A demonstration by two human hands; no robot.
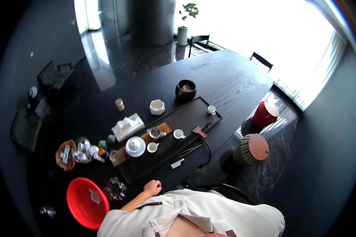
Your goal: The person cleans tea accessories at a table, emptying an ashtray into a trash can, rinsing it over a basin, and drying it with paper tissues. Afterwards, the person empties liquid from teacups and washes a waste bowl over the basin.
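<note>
My left hand [153, 187] rests at the near table edge with its fingers curled in, and I see nothing in them. Just beyond it lies the long dark tea tray [140, 172]. On the tray stand a white lidded bowl [135, 146], a glass teapot [154, 133] and small white cups, one [152, 147] with pale liquid inside. Another cup [178, 134] is further right, and a third [211, 110] sits at the far end. A reddish brush-like tool [199, 131] lies on the tray's right rim. My right hand is out of sight.
To the left are a red basin [87, 203], a glass ashtray [115, 189] and a wooden bowl [66, 155]. Behind the tray are a tissue pack [127, 126], a white pot [157, 107] and a dark round bowl [186, 90]. Two stools [249, 150] stand right of the table.
</note>
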